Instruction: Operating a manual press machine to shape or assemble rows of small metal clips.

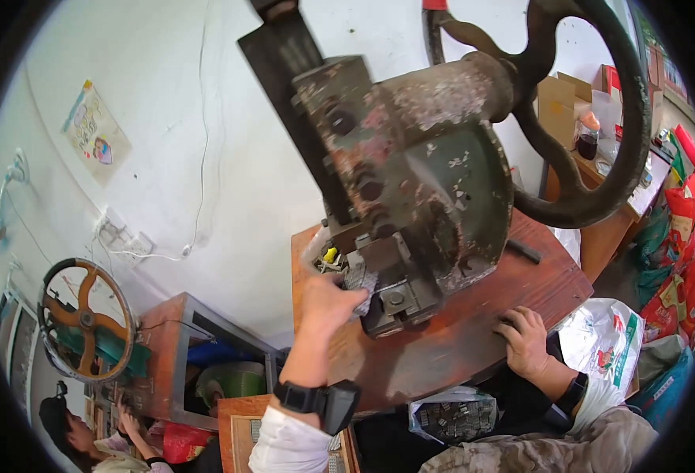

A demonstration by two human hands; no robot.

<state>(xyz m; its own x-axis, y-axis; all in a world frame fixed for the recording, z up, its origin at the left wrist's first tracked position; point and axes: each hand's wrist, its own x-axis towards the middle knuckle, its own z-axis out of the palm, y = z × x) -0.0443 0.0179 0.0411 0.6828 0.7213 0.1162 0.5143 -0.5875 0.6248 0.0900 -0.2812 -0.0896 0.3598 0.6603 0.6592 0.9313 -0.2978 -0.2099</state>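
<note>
A heavy, worn green press with a large black flywheel stands on a reddish wooden table. My left hand reaches up to the die area at the press's base and holds a small grey metal piece against it. My right hand rests palm down on the table's front right edge, fingers curled over a small dark object that I cannot make out. A black watch-like device sits on each wrist.
A clear bag of small metal parts lies below the table. A second press with an orange-spoked wheel stands at the left, where another person works. Cardboard boxes and a bottle sit on a desk at the right.
</note>
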